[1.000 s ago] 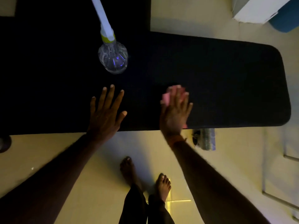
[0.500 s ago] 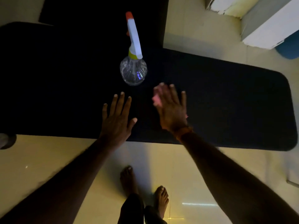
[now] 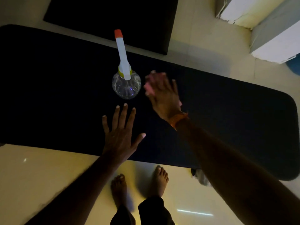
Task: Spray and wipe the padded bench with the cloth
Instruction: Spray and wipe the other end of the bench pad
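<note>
The long black padded bench [image 3: 227, 111] runs across the view from left to right. A clear spray bottle [image 3: 126, 86] with a white neck and red cap stands on it near the far edge. My right hand [image 3: 164, 96] lies flat on the pad just right of the bottle, pressing a pink cloth [image 3: 148, 87] that peeks out under the fingers; it is blurred. My left hand [image 3: 121, 133] rests flat on the pad's near side, fingers spread, holding nothing.
A second black pad [image 3: 110, 18] lies beyond the bench. White and grey boxes [image 3: 266, 26] sit at the top right. My bare feet [image 3: 139, 187] stand on the pale tiled floor [image 3: 48, 172] in front of the bench, beside a metal leg [image 3: 201, 177].
My right hand has slid the pink cloth leftward and away across the pad, ending next to the bottle. My left hand stays flat. The view has shifted, showing more of the far side.
</note>
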